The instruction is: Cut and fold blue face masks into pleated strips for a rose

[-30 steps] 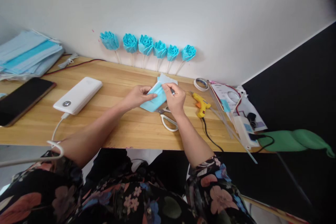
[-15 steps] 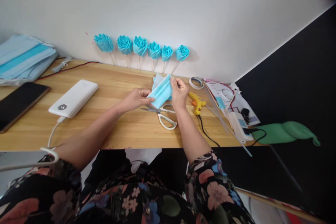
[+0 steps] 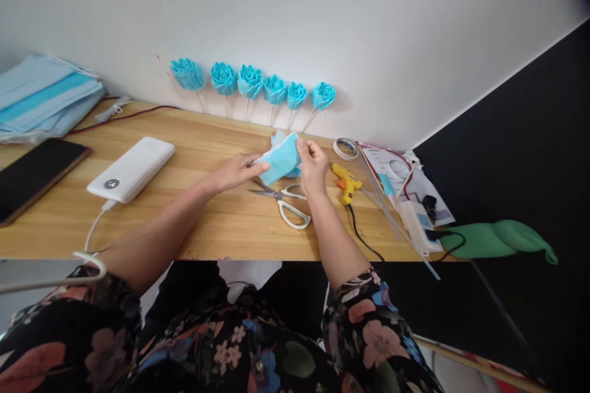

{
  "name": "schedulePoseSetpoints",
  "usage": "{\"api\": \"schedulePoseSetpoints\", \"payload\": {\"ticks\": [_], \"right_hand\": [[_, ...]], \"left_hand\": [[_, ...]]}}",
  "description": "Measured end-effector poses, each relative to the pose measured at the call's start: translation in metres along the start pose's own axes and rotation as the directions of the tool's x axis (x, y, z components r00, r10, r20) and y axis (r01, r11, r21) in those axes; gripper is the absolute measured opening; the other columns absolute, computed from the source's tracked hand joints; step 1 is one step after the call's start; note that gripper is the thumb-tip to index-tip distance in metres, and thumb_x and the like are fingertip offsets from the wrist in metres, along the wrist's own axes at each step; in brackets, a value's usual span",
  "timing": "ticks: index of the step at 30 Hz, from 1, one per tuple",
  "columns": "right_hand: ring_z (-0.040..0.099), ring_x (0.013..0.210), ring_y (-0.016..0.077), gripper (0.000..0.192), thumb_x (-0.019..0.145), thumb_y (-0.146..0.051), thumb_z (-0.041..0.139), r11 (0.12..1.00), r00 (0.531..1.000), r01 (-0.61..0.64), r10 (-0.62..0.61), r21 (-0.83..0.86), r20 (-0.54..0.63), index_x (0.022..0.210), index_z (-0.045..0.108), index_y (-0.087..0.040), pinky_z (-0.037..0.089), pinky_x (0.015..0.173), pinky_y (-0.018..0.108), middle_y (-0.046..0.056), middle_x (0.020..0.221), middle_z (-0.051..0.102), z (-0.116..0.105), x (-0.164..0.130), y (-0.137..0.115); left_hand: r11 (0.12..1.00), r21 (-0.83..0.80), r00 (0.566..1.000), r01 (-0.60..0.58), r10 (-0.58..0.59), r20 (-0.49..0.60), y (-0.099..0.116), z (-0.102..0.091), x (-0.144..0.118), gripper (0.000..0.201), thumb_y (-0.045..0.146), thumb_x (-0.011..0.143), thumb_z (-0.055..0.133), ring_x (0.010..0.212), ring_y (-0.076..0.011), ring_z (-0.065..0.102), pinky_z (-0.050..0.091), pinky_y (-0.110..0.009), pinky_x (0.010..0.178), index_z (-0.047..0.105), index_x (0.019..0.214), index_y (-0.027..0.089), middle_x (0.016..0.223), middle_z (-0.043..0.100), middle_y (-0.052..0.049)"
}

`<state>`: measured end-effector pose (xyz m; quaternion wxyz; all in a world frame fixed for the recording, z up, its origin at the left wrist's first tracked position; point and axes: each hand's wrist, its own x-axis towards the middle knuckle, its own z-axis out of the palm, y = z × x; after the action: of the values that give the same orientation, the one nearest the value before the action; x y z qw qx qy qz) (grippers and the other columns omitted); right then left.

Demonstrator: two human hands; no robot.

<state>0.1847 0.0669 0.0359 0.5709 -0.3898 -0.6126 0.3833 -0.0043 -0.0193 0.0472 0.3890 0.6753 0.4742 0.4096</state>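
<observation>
Both of my hands hold a folded blue mask piece (image 3: pixel 282 159) just above the wooden table (image 3: pixel 207 215). My left hand (image 3: pixel 237 171) pinches its lower left end. My right hand (image 3: pixel 313 163) grips its upper right end. White-handled scissors (image 3: pixel 286 204) lie on the table directly under the piece. More pale blue scraps (image 3: pixel 278 137) lie just behind it.
Several blue flowers on sticks (image 3: pixel 251 83) lean on the wall. A yellow glue gun (image 3: pixel 345 182), a tape roll (image 3: pixel 345 147) and papers (image 3: pixel 401 175) lie at right. A white power bank (image 3: pixel 133 167), a phone (image 3: pixel 34 175) and stacked masks (image 3: pixel 41 95) lie at left.
The blue piece came up off the table between both hands, and the scissors beneath it are now fully in sight. The view shifted slightly.
</observation>
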Motion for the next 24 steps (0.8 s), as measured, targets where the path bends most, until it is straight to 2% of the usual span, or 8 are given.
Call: {"api": "schedulePoseSetpoints", "payload": {"ticks": [3,6,8,13,19,24], "right_hand": [[0.047,0.064,0.0114,0.038,0.083,-0.054,0.064,0.998,0.997,0.055,-0.054,-0.034,0.053,0.077,0.068,-0.017,0.042,0.062,0.024,-0.002,0.067,0.054,0.002,-0.005,-0.005],[0.051,0.064,0.0122,0.035,0.086,-0.051,0.063,0.987,0.986,0.127,-0.115,-0.096,0.122,0.078,0.070,-0.018,0.044,0.064,0.024,-0.002,0.067,0.059,0.006,-0.015,-0.013],[0.054,0.066,0.0131,0.032,0.088,-0.047,0.062,0.967,0.969,0.202,-0.174,-0.157,0.174,0.076,0.071,-0.018,0.045,0.067,0.025,-0.001,0.068,0.062,0.010,-0.023,-0.018],[0.059,0.069,0.0148,0.028,0.091,-0.040,0.061,0.896,0.912,0.384,-0.331,-0.223,0.241,0.074,0.071,-0.020,0.048,0.072,0.028,0.002,0.072,0.068,0.017,-0.033,-0.020],[0.059,0.069,0.0153,0.032,0.092,-0.044,0.059,0.906,0.930,0.342,-0.289,-0.251,0.226,0.074,0.070,-0.021,0.048,0.072,0.029,0.002,0.071,0.066,0.016,-0.030,-0.017],[0.054,0.067,0.0141,0.039,0.088,-0.054,0.060,0.955,0.973,0.222,-0.203,-0.194,0.112,0.075,0.070,-0.019,0.046,0.068,0.027,0.000,0.068,0.061,0.011,-0.022,-0.017]], "left_hand": [[1.000,-0.012,0.992,-0.017,0.015,-0.125,0.000,-0.004,0.001,0.067,0.072,0.090,0.044,0.117,-0.0308,0.061,0.044,-0.042,0.105,0.071,0.114,0.016,0.121,0.071,-0.011],[0.995,-0.082,0.974,-0.060,0.040,-0.225,0.001,-0.004,0.001,0.067,0.071,0.089,0.047,0.121,-0.0289,0.060,0.043,-0.039,0.107,0.069,0.118,0.015,0.128,0.069,-0.013],[0.994,-0.097,0.972,-0.059,0.035,-0.230,0.001,-0.001,0.001,0.066,0.072,0.086,0.051,0.114,-0.0274,0.063,0.047,-0.036,0.101,0.070,0.113,0.015,0.121,0.071,-0.012],[0.993,-0.108,0.984,0.037,-0.055,-0.170,-0.001,0.008,0.000,0.057,0.066,0.076,0.067,0.088,-0.0222,0.066,0.052,-0.030,0.076,0.070,0.093,0.012,0.093,0.073,-0.008],[0.976,-0.202,0.983,0.081,-0.112,-0.145,-0.006,0.012,0.001,0.049,0.059,0.077,0.070,0.076,-0.0171,0.062,0.049,-0.026,0.065,0.069,0.092,0.012,0.085,0.070,-0.005],[0.966,-0.224,0.983,0.126,-0.153,-0.106,-0.004,0.011,0.001,0.040,0.052,0.077,0.071,0.068,-0.0138,0.056,0.044,-0.024,0.060,0.065,0.087,0.014,0.076,0.063,-0.003]]}}
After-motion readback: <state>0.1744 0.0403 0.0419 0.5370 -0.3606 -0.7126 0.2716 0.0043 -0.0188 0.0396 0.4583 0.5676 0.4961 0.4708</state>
